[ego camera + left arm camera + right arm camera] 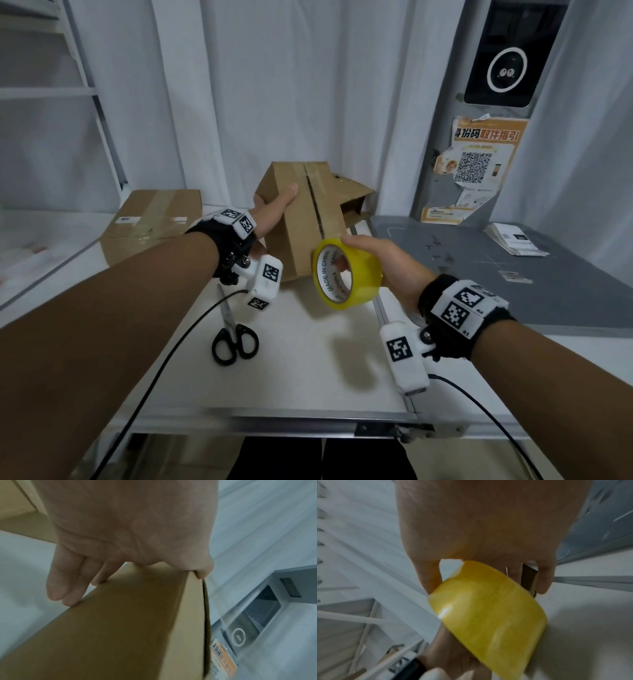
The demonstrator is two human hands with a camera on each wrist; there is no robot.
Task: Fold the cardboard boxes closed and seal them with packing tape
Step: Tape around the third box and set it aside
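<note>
White tabletop (291, 359), curtained backdrop. Centre frame: tilted brown cardboard box (301, 219), flaps met, seam untaped, gripped by left hand (274, 212). Right hand (380, 260) clasps yellow packing-tape roll (346, 274), lower centre. Risk: the one-handed hold may let flaps spring apart.

Left hand on a tipped cardboard box, right hand holding yellow tape.

The left hand (274, 212) grips the upper left edge of the tilted box (301, 219), thumb lying on its face beside the centre seam. The right hand (380, 260) holds the yellow tape roll (346, 274) just in front of the box's lower corner, fingers through its core. Black-handled scissors (233, 335) lie on the white counter (308, 370) below the left wrist. A taped box (154, 219) sits behind on the left.
</note>
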